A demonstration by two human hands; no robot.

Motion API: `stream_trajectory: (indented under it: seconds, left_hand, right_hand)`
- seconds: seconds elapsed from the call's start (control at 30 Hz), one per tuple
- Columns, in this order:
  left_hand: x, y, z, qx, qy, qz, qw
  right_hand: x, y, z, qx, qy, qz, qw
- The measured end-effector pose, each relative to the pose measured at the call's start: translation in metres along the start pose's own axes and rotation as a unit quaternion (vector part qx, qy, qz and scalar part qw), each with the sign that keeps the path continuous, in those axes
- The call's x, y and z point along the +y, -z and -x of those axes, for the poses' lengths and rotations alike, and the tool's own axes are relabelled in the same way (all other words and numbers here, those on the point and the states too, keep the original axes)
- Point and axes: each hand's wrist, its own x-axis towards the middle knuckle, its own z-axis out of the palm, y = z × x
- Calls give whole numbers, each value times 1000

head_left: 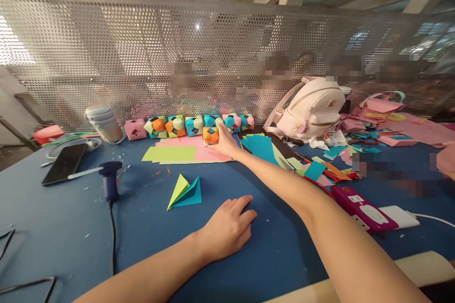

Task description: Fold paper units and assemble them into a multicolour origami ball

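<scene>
Perforated metal screening (142,33) is rising behind a blue worktable (149,232), where a row of faceted paper balls (175,126) is standing, apparently finished. Just in front of the row, the orange-faced ball (211,136) is sitting near the stacked green sheets (170,153) and pink sheets (216,154); its visible faces are looking fully joined. The right hand (228,142) is reaching forward, its thumb and fingers closing around this ball's side. The left hand (229,227) is resting palm down on the table, its fingers bending loosely and apparently holding nothing. A folded green-and-blue paper piece (186,195) is lying apart, seemingly not yet built into anything. Loose sheets are remaining unfolded, and a glue gun (111,184) is standing at left; how many pieces are still lacking cannot be told.
</scene>
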Motion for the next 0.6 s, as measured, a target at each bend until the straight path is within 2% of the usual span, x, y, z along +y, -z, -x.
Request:
stream_trajectory:
  seconds: [0.13, 0.37, 0.6]
  left_hand:
    - [0, 0, 0, -5, 6, 0, 1000]
    - [0, 0, 1, -7, 4, -9, 1000]
    - [-1, -1, 1, 1, 1, -15, 1000]
  right_hand:
    - [3, -8, -9, 18, -41, -18, 999]
    - [7, -3, -26, 52, -118, -51, 990]
    - [-6, -21, -24, 98, -143, -66, 983]
